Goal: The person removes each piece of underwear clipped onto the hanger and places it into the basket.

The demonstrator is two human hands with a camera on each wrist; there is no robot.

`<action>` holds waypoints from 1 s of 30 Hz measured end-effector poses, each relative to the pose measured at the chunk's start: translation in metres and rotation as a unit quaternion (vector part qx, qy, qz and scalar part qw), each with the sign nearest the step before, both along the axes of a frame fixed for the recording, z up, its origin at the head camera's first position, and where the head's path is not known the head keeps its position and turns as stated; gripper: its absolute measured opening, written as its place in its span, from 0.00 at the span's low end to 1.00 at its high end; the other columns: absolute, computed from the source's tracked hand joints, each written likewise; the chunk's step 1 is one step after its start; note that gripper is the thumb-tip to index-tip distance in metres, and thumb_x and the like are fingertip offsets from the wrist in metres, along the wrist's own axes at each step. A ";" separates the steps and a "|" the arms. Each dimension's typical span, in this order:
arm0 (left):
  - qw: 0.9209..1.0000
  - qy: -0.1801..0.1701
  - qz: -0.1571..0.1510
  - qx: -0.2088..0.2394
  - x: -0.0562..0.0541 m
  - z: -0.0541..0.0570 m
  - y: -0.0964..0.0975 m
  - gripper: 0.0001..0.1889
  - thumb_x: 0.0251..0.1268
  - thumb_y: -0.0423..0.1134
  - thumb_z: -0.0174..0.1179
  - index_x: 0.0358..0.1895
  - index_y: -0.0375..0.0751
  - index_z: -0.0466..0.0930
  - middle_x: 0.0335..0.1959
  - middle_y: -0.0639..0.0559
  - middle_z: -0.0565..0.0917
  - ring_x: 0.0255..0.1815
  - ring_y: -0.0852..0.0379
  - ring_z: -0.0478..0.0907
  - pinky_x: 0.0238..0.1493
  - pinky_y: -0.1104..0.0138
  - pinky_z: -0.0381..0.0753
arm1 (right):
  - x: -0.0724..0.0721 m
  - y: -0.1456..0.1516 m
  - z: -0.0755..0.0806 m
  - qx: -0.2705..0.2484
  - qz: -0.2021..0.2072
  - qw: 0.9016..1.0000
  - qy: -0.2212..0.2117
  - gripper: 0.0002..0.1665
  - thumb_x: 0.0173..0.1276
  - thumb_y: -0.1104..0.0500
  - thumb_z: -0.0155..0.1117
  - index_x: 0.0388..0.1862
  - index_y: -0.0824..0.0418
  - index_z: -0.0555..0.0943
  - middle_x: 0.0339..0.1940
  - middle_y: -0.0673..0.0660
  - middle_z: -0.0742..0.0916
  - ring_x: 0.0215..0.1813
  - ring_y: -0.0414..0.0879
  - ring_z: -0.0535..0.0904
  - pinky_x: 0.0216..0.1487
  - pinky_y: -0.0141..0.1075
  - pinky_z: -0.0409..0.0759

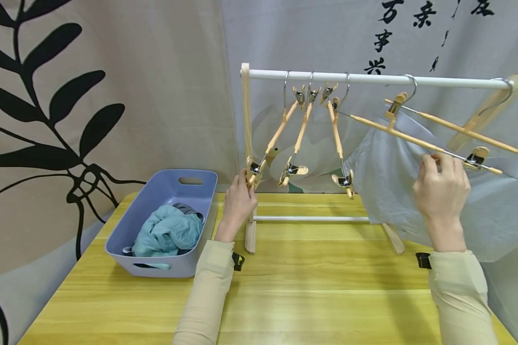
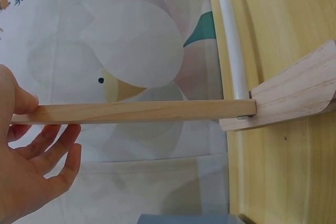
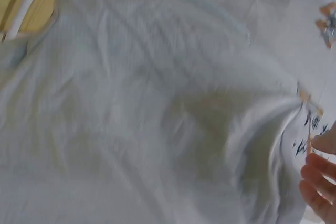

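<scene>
A small clothes rack (image 1: 311,75) with wooden legs and a white top bar stands on the table. My left hand (image 1: 238,203) grips its left wooden post (image 2: 142,111), thumb on one side and fingers on the other. Beside those fingers hangs the leftmost clip hanger (image 1: 280,129). At the right, my right hand (image 1: 442,191) pinches the lower bar of a wooden clip hanger (image 1: 373,124), close to its gold clip (image 1: 476,157). Behind that hand hangs a thin pale grey-blue garment (image 1: 388,182), which fills most of the right wrist view.
Two more clip hangers, the nearer to the left (image 1: 303,127) and another (image 1: 335,129), hang mid-rack. Another hanger (image 1: 470,132) hangs behind the right one. A blue-grey basket (image 1: 151,271) holding teal cloth (image 1: 168,230) stands left on the wooden table (image 1: 319,287). Printed curtains hang behind.
</scene>
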State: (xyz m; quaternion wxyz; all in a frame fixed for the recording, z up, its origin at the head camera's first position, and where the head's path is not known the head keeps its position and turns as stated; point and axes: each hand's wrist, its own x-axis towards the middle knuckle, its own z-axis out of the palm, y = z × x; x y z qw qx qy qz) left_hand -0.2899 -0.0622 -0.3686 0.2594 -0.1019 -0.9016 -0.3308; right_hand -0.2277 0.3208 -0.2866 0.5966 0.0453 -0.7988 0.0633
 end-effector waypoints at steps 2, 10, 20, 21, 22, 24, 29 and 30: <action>1.000 0.000 0.000 0.001 0.000 0.000 0.000 0.24 0.63 0.33 0.53 0.63 0.33 0.65 0.39 0.38 0.78 0.31 0.39 0.79 0.32 0.50 0.80 | 0.000 0.009 0.002 -0.013 -0.008 1.000 0.004 0.15 0.71 0.61 0.49 0.38 0.72 0.79 0.37 0.72 0.82 0.36 0.71 0.74 0.34 0.61 0.68; 1.000 -0.002 0.001 0.003 -0.001 -0.001 0.001 0.25 0.63 0.34 0.53 0.63 0.33 0.64 0.41 0.38 0.78 0.33 0.38 0.80 0.34 0.49 0.80 | 0.001 0.032 0.014 -0.058 -0.038 0.996 0.053 0.21 0.73 0.57 0.47 0.37 0.75 0.79 0.36 0.74 0.79 0.40 0.73 0.71 0.38 0.62 0.65; 1.000 -0.008 0.000 0.000 -0.002 -0.001 0.000 0.25 0.63 0.33 0.52 0.64 0.33 0.64 0.41 0.38 0.78 0.32 0.40 0.80 0.32 0.51 0.80 | 0.000 0.035 0.040 -0.118 -0.049 0.987 0.100 0.19 0.70 0.53 0.51 0.45 0.66 0.82 0.46 0.69 0.81 0.54 0.66 0.71 0.62 0.52 0.62; 1.000 -0.008 0.000 0.000 -0.002 -0.001 0.000 0.25 0.63 0.33 0.52 0.64 0.33 0.63 0.41 0.38 0.78 0.32 0.40 0.79 0.32 0.52 0.80 | 0.001 0.036 0.044 -0.113 -0.054 0.989 0.079 0.20 0.70 0.52 0.52 0.47 0.66 0.81 0.48 0.69 0.80 0.56 0.66 0.71 0.63 0.53 0.61; 1.000 -0.008 0.000 0.000 -0.002 -0.001 0.000 0.25 0.64 0.33 0.52 0.64 0.33 0.63 0.41 0.38 0.78 0.32 0.40 0.79 0.32 0.52 0.80 | 0.002 0.038 0.047 -0.110 -0.058 0.990 0.062 0.21 0.70 0.50 0.52 0.48 0.66 0.80 0.49 0.69 0.80 0.57 0.66 0.71 0.62 0.55 0.61; 1.000 -0.007 0.000 0.000 -0.002 -0.002 0.000 0.24 0.63 0.33 0.52 0.63 0.33 0.64 0.41 0.38 0.78 0.32 0.40 0.79 0.32 0.52 0.80 | 0.004 0.040 0.053 -0.109 -0.064 0.992 0.026 0.23 0.69 0.49 0.54 0.49 0.67 0.80 0.50 0.71 0.80 0.58 0.67 0.70 0.60 0.59 0.62; 1.000 -0.004 0.001 -0.002 -0.002 -0.002 0.000 0.24 0.63 0.34 0.53 0.63 0.33 0.64 0.41 0.38 0.78 0.32 0.39 0.79 0.33 0.51 0.80 | 0.005 0.044 0.062 -0.106 -0.078 0.990 -0.050 0.22 0.70 0.53 0.56 0.51 0.70 0.79 0.50 0.74 0.80 0.55 0.70 0.70 0.57 0.61 0.63; 1.000 -0.004 0.002 -0.003 -0.002 -0.002 0.001 0.24 0.63 0.34 0.53 0.63 0.33 0.64 0.41 0.38 0.78 0.32 0.39 0.79 0.33 0.51 0.80 | 0.005 0.045 0.062 -0.106 -0.079 0.990 -0.057 0.22 0.70 0.53 0.55 0.50 0.70 0.79 0.48 0.75 0.80 0.54 0.70 0.70 0.56 0.61 0.63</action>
